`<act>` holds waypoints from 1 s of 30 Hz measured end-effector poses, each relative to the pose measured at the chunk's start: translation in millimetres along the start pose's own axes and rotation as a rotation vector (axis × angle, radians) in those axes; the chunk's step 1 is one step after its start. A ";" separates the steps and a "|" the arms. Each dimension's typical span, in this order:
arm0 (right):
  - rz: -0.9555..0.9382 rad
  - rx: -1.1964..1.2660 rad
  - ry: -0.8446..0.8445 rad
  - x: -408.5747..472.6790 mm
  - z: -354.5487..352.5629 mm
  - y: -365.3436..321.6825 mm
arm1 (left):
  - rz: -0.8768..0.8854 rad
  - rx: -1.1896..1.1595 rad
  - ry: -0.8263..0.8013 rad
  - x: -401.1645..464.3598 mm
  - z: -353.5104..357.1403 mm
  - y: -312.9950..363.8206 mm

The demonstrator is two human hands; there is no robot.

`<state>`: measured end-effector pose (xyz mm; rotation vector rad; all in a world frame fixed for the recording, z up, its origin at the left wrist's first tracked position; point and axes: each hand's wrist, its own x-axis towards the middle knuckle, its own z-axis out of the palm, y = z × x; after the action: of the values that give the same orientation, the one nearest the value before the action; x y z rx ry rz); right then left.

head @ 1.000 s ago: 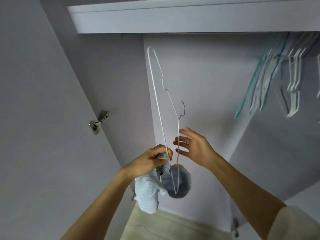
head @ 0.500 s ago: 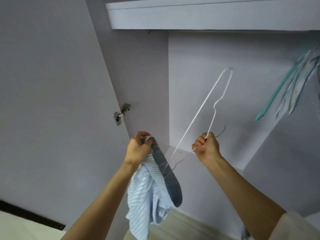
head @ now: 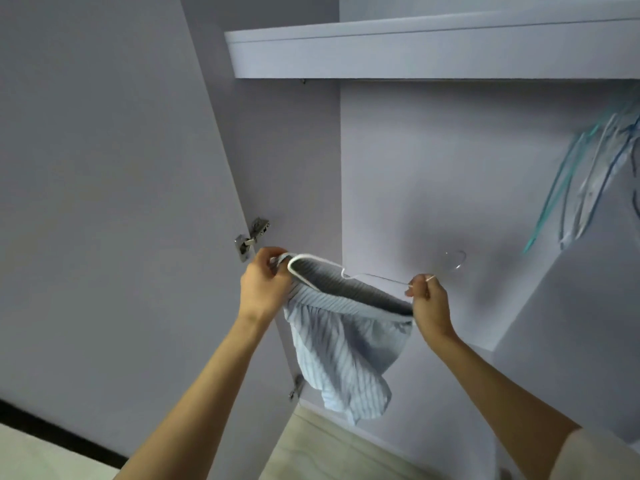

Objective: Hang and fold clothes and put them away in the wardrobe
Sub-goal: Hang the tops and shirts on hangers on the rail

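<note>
In front of the open wardrobe (head: 415, 168), the left hand (head: 265, 282) pinches the soft, light striped shorts' (head: 341, 351) waistband while the right hand (head: 427, 303) grips the thin wire hanger (head: 349, 275) near its hook

Open wardrobe seen from below. Both hands, the left hand (head: 265, 284) and the right hand (head: 428, 303), are raised in front of the bare back wall (head: 433, 174), with a white wire hanger (head: 311, 271) and a striped garment (head: 343, 358) stretched between them, filling that gap. A shelf (head: 415, 53) closes the space overhead. The open door (head: 104, 202) and its hinge (head: 251, 239) stand close beside the left hand. Hanging hangers (head: 588, 188) crowd the upper right; room is free between them and the right hand.
</note>
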<state>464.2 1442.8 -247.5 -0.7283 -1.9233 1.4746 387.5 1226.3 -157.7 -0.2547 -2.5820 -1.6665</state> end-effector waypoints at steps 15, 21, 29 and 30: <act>0.108 0.029 0.185 30.7 -32.7 -17.6 | -0.146 0.095 -0.312 1.0 2.7 -0.2; 0.414 0.478 0.145 15.1 -13.7 -24.4 | -0.134 -0.259 -0.412 -4.6 12.4 19.7; 0.318 0.194 -0.046 -8.3 10.3 -22.2 | -0.048 -0.449 -0.542 -11.0 7.8 44.6; 0.279 0.106 -0.045 -8.1 8.4 -17.1 | -0.019 -0.415 -0.501 -10.1 4.2 44.8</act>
<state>462.3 1427.5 -233.6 -0.9513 -1.8154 1.7600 405.1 1247.0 -120.5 -0.7571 -2.4997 -2.3968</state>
